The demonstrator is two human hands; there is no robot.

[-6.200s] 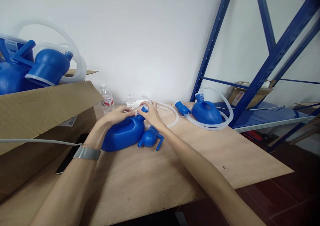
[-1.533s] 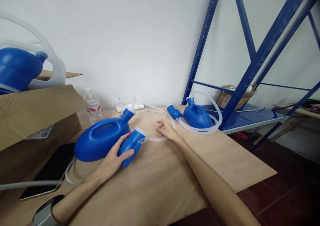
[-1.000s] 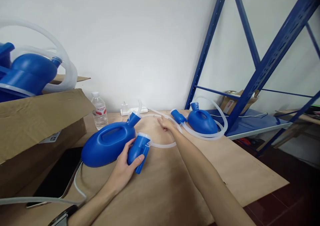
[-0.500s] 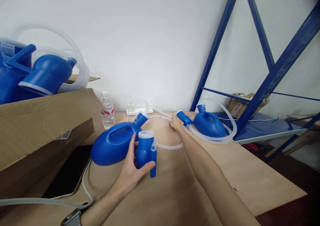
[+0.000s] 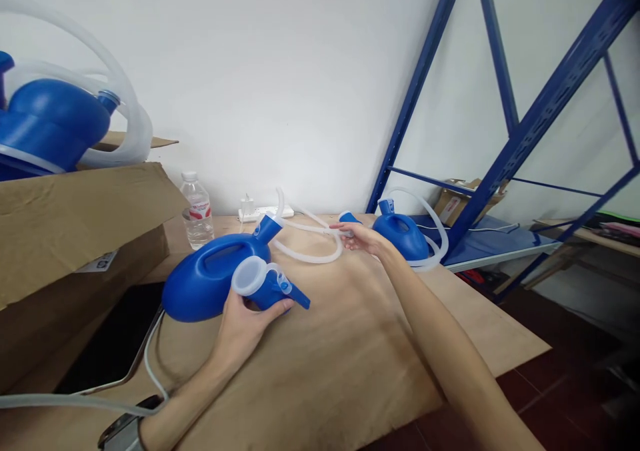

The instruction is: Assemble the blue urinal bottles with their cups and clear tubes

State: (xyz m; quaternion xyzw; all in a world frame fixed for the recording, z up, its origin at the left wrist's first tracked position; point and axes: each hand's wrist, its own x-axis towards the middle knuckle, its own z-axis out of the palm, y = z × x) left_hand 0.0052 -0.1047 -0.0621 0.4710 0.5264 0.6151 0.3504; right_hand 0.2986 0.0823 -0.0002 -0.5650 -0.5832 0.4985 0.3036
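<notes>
My left hand (image 5: 245,324) is closed round a blue urinal funnel (image 5: 270,290) with a white rim. The funnel leans over, its wide mouth turned up and left, and a blue flap sticks out to the right. Just behind it lies a blue urinal bottle (image 5: 200,281) with a carrying handle and an angled neck. My right hand (image 5: 364,238) pinches a translucent hose (image 5: 313,259) near its end, above the table. The hose curls in a loop between the bottle and that hand. Beyond my right hand stands a second blue bottle (image 5: 400,236), with another blue funnel (image 5: 349,217) partly hidden beside it.
At the left, a cardboard box (image 5: 90,224) holds more blue urinal parts and hoses. A black tablet (image 5: 113,338) with a cable lies by it. A water bottle (image 5: 197,211) and a power strip (image 5: 265,213) stand near the wall. Blue shelving (image 5: 480,244) is at the right.
My left hand has tipped the funnel from upright to leaning, mouth turned left. My right hand has lifted the hose end, and the hose loop has shifted. The view has turned slightly right.
</notes>
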